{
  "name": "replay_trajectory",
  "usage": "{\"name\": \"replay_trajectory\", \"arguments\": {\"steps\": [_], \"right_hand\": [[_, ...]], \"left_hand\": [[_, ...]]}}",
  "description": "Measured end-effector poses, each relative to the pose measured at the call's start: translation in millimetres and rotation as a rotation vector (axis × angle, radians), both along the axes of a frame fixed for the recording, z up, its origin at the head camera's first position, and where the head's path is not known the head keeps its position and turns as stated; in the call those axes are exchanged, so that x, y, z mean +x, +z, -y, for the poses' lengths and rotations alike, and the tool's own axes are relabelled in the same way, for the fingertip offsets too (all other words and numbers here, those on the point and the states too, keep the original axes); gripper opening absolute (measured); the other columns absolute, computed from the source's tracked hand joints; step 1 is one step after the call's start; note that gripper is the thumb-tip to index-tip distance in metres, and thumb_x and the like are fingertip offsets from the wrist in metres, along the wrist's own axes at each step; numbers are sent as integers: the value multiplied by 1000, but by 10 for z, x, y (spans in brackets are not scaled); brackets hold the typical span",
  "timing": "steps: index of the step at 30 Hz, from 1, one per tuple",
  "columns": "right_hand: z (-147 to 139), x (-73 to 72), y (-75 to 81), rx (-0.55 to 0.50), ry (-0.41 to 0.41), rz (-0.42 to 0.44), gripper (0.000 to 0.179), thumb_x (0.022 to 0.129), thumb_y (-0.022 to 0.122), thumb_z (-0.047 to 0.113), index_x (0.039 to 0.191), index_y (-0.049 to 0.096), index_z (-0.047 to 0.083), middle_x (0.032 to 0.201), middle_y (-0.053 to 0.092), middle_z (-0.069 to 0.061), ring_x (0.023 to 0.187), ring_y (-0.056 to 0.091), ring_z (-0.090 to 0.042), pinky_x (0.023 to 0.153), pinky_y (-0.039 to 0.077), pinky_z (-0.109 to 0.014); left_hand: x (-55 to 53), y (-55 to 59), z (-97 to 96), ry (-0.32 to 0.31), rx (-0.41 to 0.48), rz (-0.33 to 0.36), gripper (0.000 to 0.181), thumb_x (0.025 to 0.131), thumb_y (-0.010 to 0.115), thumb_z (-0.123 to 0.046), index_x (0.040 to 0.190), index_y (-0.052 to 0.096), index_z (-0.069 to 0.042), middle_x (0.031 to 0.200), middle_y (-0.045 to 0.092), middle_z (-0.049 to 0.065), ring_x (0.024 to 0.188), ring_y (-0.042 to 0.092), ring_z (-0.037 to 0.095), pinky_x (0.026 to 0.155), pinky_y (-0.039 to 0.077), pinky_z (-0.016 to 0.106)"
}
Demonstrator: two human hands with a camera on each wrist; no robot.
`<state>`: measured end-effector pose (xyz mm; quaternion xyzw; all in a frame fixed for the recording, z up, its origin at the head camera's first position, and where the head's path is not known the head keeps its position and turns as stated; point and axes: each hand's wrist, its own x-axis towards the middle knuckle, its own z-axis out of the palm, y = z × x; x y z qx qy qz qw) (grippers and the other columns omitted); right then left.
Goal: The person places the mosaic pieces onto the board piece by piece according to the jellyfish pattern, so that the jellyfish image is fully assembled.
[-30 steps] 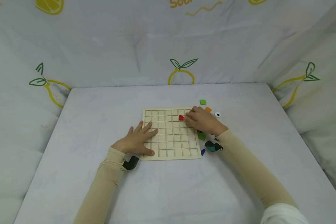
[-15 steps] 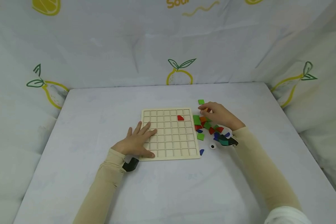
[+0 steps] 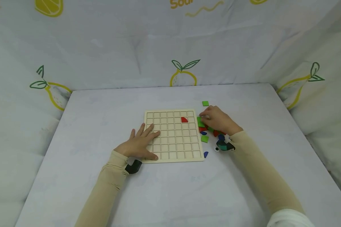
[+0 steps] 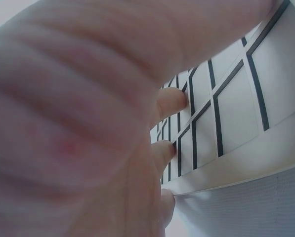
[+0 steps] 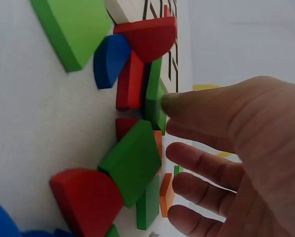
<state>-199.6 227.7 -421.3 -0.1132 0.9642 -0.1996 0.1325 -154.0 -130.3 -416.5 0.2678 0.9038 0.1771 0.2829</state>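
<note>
My left hand [image 3: 138, 144] lies with fingers spread on the left side of a pale wooden grid board [image 3: 173, 158]. Its thumb and fingertips also show against the board's squares [image 4: 236, 113] in the left wrist view. My right hand [image 3: 217, 119] is just off the board's right edge, over a pile of coloured pieces. In the right wrist view its thumb tip is right at a green tile [image 5: 154, 98], and the other fingers are loosely bent and apart. A red quarter-round piece [image 3: 184, 119] sits in a square near the board's upper right.
Beside the board lie a red quarter-round [image 5: 149, 37], another green tile [image 3: 204, 138], a dark blue piece [image 3: 206, 154] and a white disc with a black dot [image 3: 217, 149]. A lone green square [image 3: 205, 103] lies farther back. Lemon-printed white cloth [image 3: 159, 47] hangs behind the table.
My right hand moved off the board to the right, reached an orange piece in the pile, then shifted left and nearer to the green tile. The left hand stayed put.
</note>
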Motion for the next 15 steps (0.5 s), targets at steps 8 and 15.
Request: {"name": "replay_trajectory", "arguments": {"steps": [8,15], "right_hand": [[18,-39,2,-4,4,-21,29,99,65,19,121,69,1,125,63,-19,116,54,-34,96,55,-48],[5,-87,129,-134,-80,60,23,100,62,23,115,67,6,105,66,-11,91,58,-26,75,54,-32]], "left_hand": [[-7,-3,2,-1,-4,-5,102,83,80,-49,163,22,-23,173,-8,6,157,-19,36,123,-9,70],[-8,4,1,4,-9,14,103,83,80,-48,163,21,-23,173,-9,6,157,-21,35,124,-10,69]]}}
